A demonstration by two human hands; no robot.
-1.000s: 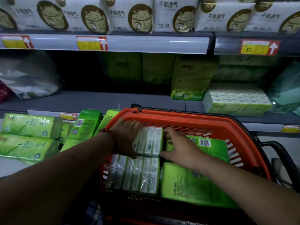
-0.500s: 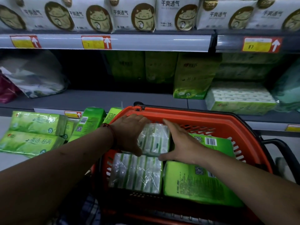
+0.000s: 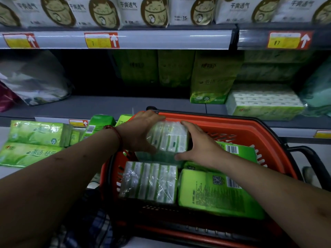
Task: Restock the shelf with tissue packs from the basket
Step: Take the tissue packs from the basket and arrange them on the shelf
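Both my forearms reach forward over the orange basket (image 3: 232, 126), the left one crossing in from the left with a red string bracelet (image 3: 116, 135) at the wrist. My left hand (image 3: 141, 133) is turned palm-right against the left end of a clear-wrapped tissue pack (image 3: 169, 138). Its fingers (image 3: 154, 117) are curled over the pack's far top edge and the thumb is tucked at the near lower corner. My right hand (image 3: 198, 147) presses the opposite end, with the fingers laid up along the right side and the thumb hooked in under the near edge. So both sets of fingers are closed on the pack, clamping it between them.

The pack is over the far left part of the basket, its top about level with the rim. I cannot tell whether its underside touches anything below; that patch is blurred. Just nearer to me a second clear-wrapped pack (image 3: 148, 181) lies flat in the basket. To its right a green tissue pack (image 3: 215, 194) lies flat as well, with another barcoded green pack (image 3: 236, 151) beyond it under my right wrist.

The grey shelf (image 3: 107, 106) runs directly behind the basket. Tall green packs (image 3: 211, 77) stand towards its back, and a low white and green bundle (image 3: 265, 104) is at the right. On the lower level to my left, two long green packs (image 3: 34, 144) are stacked one on the other. Upright green packs (image 3: 100, 124) stand just beside my left wrist.
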